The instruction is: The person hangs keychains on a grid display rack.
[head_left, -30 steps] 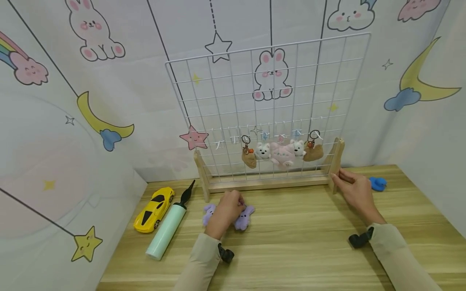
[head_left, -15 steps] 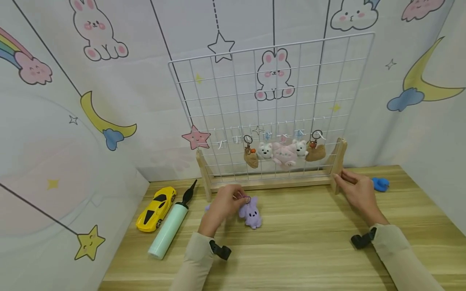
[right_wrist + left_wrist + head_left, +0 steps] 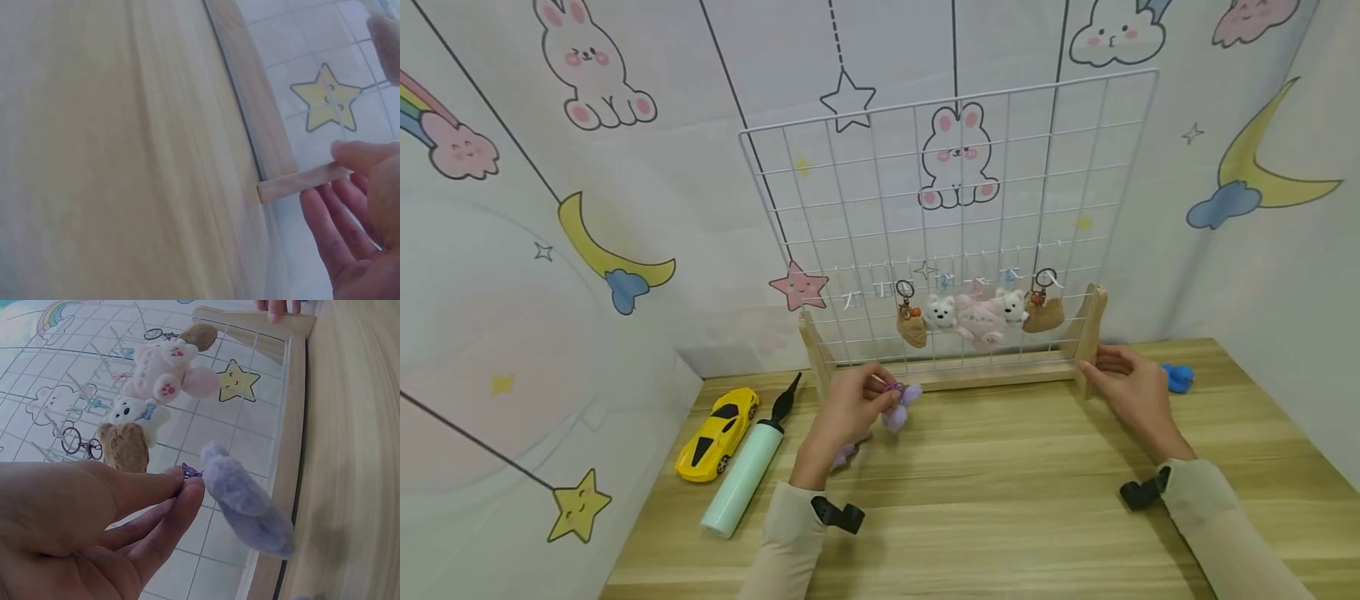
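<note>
My left hand (image 3: 848, 408) pinches a purple plush keychain (image 3: 247, 500) by its purple clasp (image 3: 190, 472), thumb against fingertips. The plush dangles off the table, just in front of the rack's wooden base bar (image 3: 992, 377). Partly hidden under that wrist, a second purple plush (image 3: 846, 454) lies on the table. My right hand (image 3: 1131, 396) grips the right wooden stand (image 3: 306, 178) of the white wire grid rack (image 3: 947, 102), thumb on one side and fingers on the other. From the rack's hooks hang brown plushes (image 3: 1043, 315), white bears (image 3: 940, 312) and a pink plush (image 3: 979, 321).
Bare white hooks (image 3: 850, 300) stick out at the grid's left. On the table's left side lie a yellow toy car (image 3: 718, 435) and a mint-green hand pump (image 3: 745, 479) with a black nozzle. A blue toy (image 3: 1180, 378) sits beyond my right hand. Printed cloth surrounds the table.
My left hand has lifted one purple plush keychain off the table and moved it up toward the rack; the other plush stays behind. The right hand keeps its hold on the stand.
</note>
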### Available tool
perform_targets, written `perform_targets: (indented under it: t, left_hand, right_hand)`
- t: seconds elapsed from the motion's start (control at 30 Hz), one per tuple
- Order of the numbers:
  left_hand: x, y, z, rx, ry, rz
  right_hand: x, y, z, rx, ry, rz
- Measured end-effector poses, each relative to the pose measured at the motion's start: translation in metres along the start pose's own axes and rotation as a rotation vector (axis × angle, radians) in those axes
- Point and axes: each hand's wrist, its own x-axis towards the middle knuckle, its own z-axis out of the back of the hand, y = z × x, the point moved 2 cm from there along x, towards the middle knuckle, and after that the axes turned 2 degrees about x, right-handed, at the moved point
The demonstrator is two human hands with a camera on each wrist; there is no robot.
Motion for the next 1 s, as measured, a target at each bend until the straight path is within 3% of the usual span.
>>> perform_targets:
  t: [0.37, 0.83, 1.0]
  left_hand:
    - [0.003, -0.006, 0.009, -0.172, -0.132, -0.003]
    - [0.001, -0.013, 0.02, -0.669, -0.309, -0.019]
    - [0.0, -0.017, 0.023, -0.717, -0.395, -0.054]
  right_hand:
    - [0.0, 0.002, 0.001, -0.053, -0.009, 0.007]
    - [-0.002, 0.003, 0.001, -0.041, -0.01, 0.004]
    - [-0.002, 0.003, 0.0, -0.034, -0.017, 0.005]
